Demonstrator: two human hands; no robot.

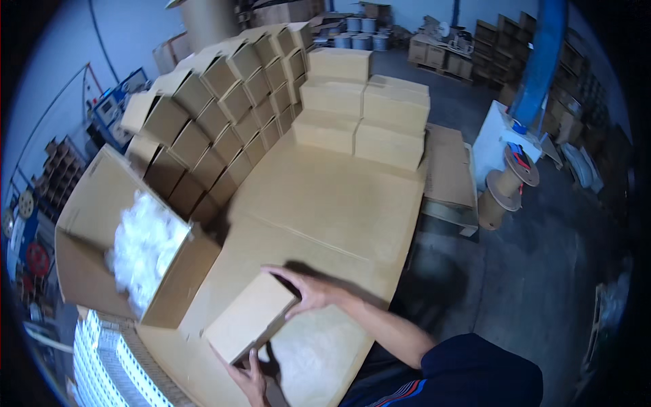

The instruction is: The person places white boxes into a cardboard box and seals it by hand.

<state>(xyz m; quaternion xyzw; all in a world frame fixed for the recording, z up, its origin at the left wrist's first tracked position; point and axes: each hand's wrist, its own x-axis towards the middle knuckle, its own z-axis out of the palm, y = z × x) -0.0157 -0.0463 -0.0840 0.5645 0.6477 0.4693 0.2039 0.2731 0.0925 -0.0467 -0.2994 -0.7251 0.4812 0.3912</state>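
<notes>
Between my two hands is a small brown cardboard box [247, 315], tilted over the cardboard-covered table [325, 203]. My right hand [308, 292] grips its far right end, thumb on the near side and fingers over the far edge. At the near left end, my left hand [249, 380] holds the box with the thumb up against its side. The underside of the box is hidden. To the left stands a large open carton [180, 288] with crumpled clear plastic bags [146, 247] heaped inside.
Behind the carton rises a stack of open cardboard boxes [234, 102]. Several closed boxes [363, 112] are piled at the table's far end. White perforated trays or strips [119, 359] sit at the lower left. A blue post [539, 68] and a wooden spool [502, 193] stand at the right.
</notes>
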